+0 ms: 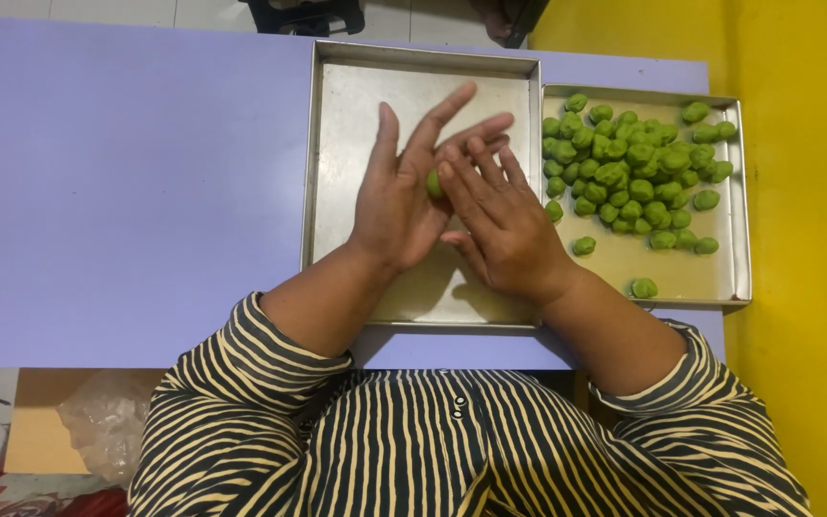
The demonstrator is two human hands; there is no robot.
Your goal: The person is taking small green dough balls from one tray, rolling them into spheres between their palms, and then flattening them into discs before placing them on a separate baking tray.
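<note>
Lying flat under everything, a wide purple worktop [126, 191] is seen, and a yellow surface [806, 287] is seen past its right edge. A big square metal tray [337, 144] is set on the worktop, and it is used as the landmark for all places. Just beside the big tray, on its right side and touching it, a smaller metal tray [701, 273] is set. Many small green dough lumps [624, 168] are piled in that smaller tray, and a few are spread out alone near its front edge.

Above the middle of the big tray, the two hands are held together. The left hand [399, 196] is held open with its fingers spread and its palm turned to the right hand [500, 220]. The right hand is laid over the left palm. One green dough ball [435, 183] is pressed between the two hands, and only a small bit of it can be seen. Striped sleeves [270, 373] are seen below the big tray's front edge.
</note>
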